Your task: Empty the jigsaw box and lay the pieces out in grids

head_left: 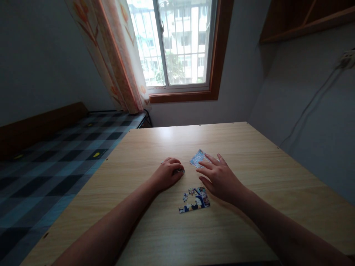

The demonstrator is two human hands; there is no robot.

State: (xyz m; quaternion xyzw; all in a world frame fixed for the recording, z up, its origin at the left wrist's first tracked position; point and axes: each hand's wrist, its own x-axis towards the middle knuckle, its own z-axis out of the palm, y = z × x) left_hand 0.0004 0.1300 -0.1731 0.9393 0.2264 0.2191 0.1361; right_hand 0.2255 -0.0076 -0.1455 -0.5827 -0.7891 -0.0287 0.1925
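My left hand point(168, 173) rests on the table with its fingers curled around small puzzle pieces point(179, 170), which show between thumb and fingers. How many it holds is hidden. My right hand point(219, 177) is held with fingers spread, partly covering a blue printed card point(197, 159); whether it touches the card I cannot tell. Nearer to me lies a partly joined jigsaw puzzle point(204, 197), its dark blue and multicoloured pieces forming a bottom strip and a right side. A loose puzzle piece point(185, 197) lies at its upper left.
The light wooden table point(155, 236) has small dark holes along its edges. A bed with a checked cover point(50, 177) stands along its left side. Behind are a barred window point(183, 44) and a flowered curtain point(119, 55). A cable point(307, 105) hangs down the right wall.
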